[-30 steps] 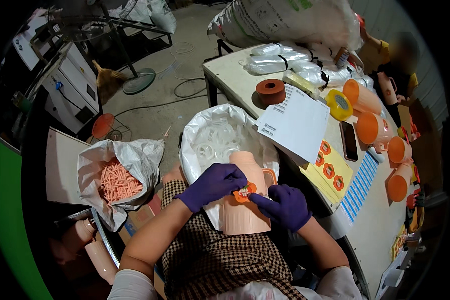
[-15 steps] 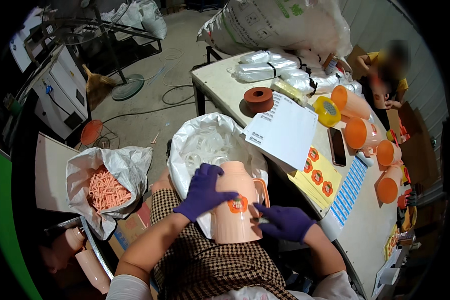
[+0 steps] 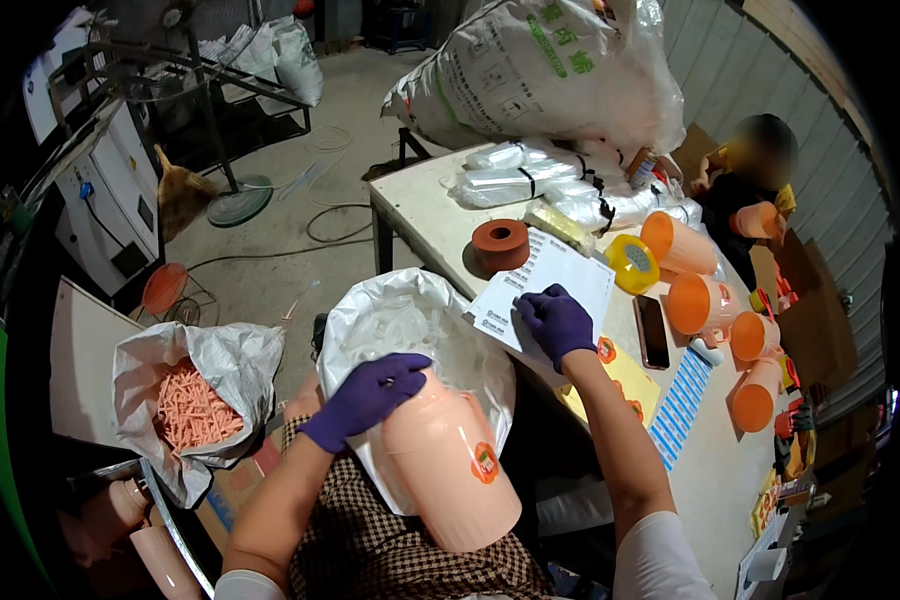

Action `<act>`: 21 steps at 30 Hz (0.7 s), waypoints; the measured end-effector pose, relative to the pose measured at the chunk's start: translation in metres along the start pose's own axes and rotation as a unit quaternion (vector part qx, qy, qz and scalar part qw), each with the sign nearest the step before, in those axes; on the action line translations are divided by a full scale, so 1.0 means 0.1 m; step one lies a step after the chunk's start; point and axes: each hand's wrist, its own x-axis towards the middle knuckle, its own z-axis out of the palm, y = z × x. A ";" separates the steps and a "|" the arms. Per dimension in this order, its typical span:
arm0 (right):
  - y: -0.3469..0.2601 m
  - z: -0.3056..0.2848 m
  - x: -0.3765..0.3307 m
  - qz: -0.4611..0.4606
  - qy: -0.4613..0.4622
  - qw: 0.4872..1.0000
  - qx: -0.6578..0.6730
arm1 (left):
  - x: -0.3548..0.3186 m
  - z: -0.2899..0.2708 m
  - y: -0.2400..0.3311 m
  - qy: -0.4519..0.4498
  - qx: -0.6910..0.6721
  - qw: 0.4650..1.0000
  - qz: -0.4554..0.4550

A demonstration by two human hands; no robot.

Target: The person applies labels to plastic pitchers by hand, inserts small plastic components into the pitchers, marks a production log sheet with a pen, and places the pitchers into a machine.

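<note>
My left hand (image 3: 365, 400), in a purple glove, grips the narrow top of a peach plastic thermos jug (image 3: 440, 465). The jug is tilted over my lap, its base toward me, and an orange flower-shaped sticker (image 3: 485, 462) shows on its side. My right hand (image 3: 558, 322), gloved the same way, rests on a stack of white label sheets (image 3: 510, 318) at the table's near-left edge. Its fingers are curled together, and a small dark bit shows at the fingertips, too small to name. Partly under my right forearm lie yellow sticker sheets (image 3: 635, 385).
A white sack of clear plastic rings (image 3: 400, 330) stands before me, a sack of peach strips (image 3: 195, 405) at left. The table (image 3: 690, 490) holds red tape (image 3: 500, 245), yellow tape (image 3: 632, 264), a phone (image 3: 652, 332) and peach jugs (image 3: 705, 302). A person (image 3: 755, 180) sits beyond.
My right hand has left the jug's side and moved up and right onto the label sheets. The jug has tipped, its base swinging toward me and right. My left hand has shifted to its top.
</note>
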 end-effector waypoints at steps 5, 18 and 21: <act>-0.11 0.21 -0.03 0.037 0.055 0.997 -0.031 | -0.27 -0.14 0.36 -0.036 0.176 0.979 -0.100; 0.09 0.23 -0.03 -0.083 0.091 0.991 0.059 | -0.69 -0.07 0.02 0.089 -0.066 0.992 -0.067; 0.03 0.19 -0.01 -0.050 0.071 0.996 0.030 | -0.67 -0.02 0.03 0.094 -0.029 0.994 -0.051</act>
